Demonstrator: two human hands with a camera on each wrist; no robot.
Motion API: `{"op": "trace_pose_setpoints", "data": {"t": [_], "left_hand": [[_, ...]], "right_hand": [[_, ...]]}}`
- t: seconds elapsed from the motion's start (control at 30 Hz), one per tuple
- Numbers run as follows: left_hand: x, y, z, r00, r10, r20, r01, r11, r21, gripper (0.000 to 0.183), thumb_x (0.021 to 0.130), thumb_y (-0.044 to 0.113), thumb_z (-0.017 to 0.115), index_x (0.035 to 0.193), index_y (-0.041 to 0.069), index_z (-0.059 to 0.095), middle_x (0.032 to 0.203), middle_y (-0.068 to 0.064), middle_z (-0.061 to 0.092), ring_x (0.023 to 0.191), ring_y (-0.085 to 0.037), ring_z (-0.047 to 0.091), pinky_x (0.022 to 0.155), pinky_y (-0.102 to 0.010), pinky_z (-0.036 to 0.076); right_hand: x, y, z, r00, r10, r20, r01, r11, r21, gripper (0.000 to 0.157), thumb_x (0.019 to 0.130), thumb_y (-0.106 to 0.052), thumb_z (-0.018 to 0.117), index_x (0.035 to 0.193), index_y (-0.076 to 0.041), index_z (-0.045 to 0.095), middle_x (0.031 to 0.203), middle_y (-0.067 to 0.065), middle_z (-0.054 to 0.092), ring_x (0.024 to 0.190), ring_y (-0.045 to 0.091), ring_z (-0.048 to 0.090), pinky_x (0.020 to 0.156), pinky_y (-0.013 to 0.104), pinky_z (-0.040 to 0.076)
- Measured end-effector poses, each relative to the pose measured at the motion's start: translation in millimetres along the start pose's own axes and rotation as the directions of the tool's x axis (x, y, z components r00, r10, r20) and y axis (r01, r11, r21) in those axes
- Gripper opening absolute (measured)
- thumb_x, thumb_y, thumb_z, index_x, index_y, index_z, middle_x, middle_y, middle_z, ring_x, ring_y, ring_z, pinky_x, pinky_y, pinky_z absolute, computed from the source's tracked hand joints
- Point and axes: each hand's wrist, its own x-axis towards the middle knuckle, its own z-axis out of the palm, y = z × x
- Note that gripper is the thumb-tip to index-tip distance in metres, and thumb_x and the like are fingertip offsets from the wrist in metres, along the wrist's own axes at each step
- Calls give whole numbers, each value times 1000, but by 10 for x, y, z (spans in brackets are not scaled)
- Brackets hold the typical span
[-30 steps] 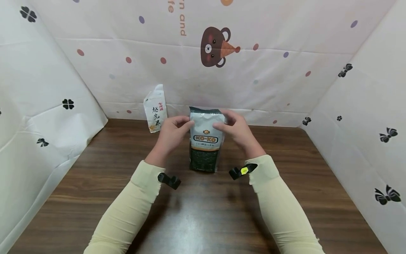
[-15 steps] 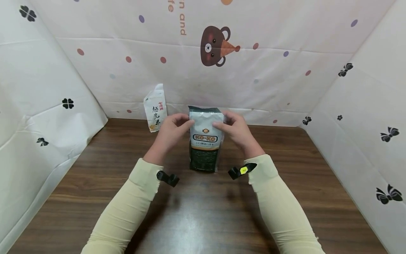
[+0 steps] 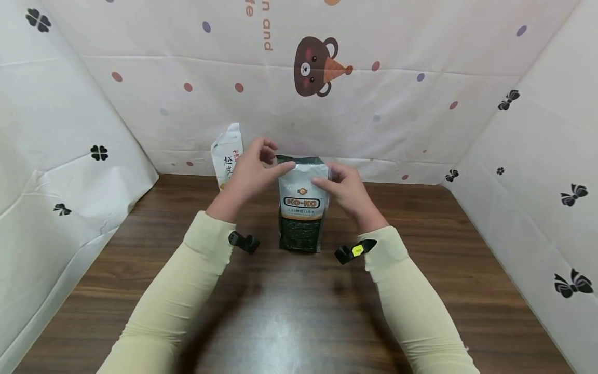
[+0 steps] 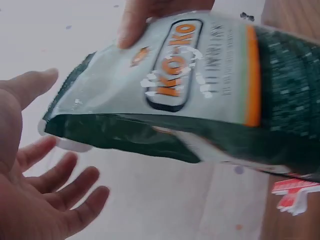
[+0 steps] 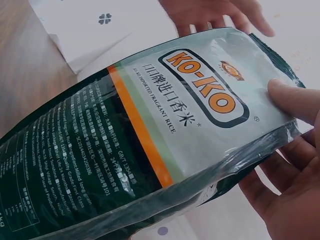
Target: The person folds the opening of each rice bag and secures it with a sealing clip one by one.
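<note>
A green and white KO-KO rice bag (image 3: 301, 208) stands upright on the table, full and glossy. On its right upper side my right hand (image 3: 348, 192) grips it, thumb on the front and fingers round behind, as the right wrist view shows. Beside the top left corner is my left hand (image 3: 254, 169). In the left wrist view the left hand's fingers (image 4: 75, 187) are spread and apart from the bag, with a gap between thumb and bag top. A white rice packet (image 3: 226, 147) with Chinese lettering leans at the back wall, partly hidden by my left hand.
The brown wooden table (image 3: 420, 291) runs back to a white printed cloth wall (image 3: 397, 119), with cloth walls on both sides too. Black wrist cameras sit on both cuffs.
My left hand has let go of the rice bag's upper left side and risen to its top corner, now covering more of the white packet. The right hand keeps its hold.
</note>
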Motion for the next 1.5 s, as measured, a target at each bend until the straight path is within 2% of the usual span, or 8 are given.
{"op": "trace_pose_setpoints", "data": {"t": [0.1, 0.33, 0.5, 0.63, 0.9, 1.07, 1.2, 1.5], "left_hand": [[82, 119, -26, 998, 24, 53, -29, 995, 98, 68, 79, 59, 71, 132, 23, 48, 131, -3, 54, 122, -21, 50, 96, -44, 49], [239, 373, -64, 978, 112, 177, -153, 959, 238, 64, 80, 55, 72, 132, 21, 53, 135, -2, 54, 124, -20, 49, 99, -42, 47], [308, 499, -57, 946, 163, 279, -247, 923, 297, 54, 81, 51, 72, 121, 15, 62, 122, -3, 61, 111, -20, 54, 93, -39, 50], [357, 553, -24, 920, 155, 359, -277, 906, 321, 47, 81, 48, 73, 113, 15, 66, 113, -3, 64, 101, -17, 57, 85, -36, 53], [442, 597, 59, 853, 148, 501, -352, 872, 340, 24, 83, 32, 74, 97, 13, 71, 93, -1, 69, 82, -18, 60, 71, -30, 51], [463, 612, 76, 830, 133, 542, -376, 851, 368, 18, 83, 29, 74, 86, 12, 72, 81, -3, 67, 71, -19, 54, 64, -30, 46], [474, 614, 79, 814, 122, 568, -391, 838, 380, 13, 85, 26, 72, 84, 12, 73, 75, -3, 64, 65, -19, 52, 61, -30, 44], [483, 648, 78, 779, 155, 607, -457, 803, 382, 11, 87, 16, 69, 79, 11, 74, 66, -1, 59, 56, -16, 46, 55, -27, 39]], "right_hand": [[-8, -16, 9, 1000, 15, -8, -15, 1000, 2, 39, 88, -29, 72, 121, -11, 65, 111, 9, 67, 99, 20, 63, 84, 33, 53], [-8, -25, 19, 999, 28, -20, -28, 1000, 2, 36, 88, -30, 72, 117, -10, 66, 109, 9, 68, 97, 20, 62, 85, 34, 52], [5, -6, 25, 1000, 13, -22, -13, 1000, 6, 33, 88, -28, 72, 115, -9, 67, 107, 9, 68, 96, 20, 64, 83, 33, 53], [16, 6, 34, 999, 0, -36, 0, 1000, -1, 28, 88, -25, 72, 110, -9, 67, 105, 9, 69, 94, 20, 64, 81, 32, 54], [18, 8, 43, 998, -12, -60, 10, 1000, -29, 21, 88, -26, 72, 95, -7, 67, 94, 8, 69, 86, 20, 64, 74, 34, 53], [13, -3, 49, 998, -5, -57, 4, 1000, -19, 20, 89, -26, 71, 94, -7, 67, 96, 8, 69, 88, 20, 64, 77, 35, 53], [20, 5, 49, 998, -11, -56, 10, 1000, -17, 18, 89, -22, 71, 97, -7, 67, 99, 9, 70, 89, 20, 65, 78, 34, 53], [11, 12, 46, 998, -8, -58, 7, 1000, -24, 19, 88, -20, 72, 99, -6, 68, 96, 9, 69, 85, 19, 65, 74, 34, 54]]}}
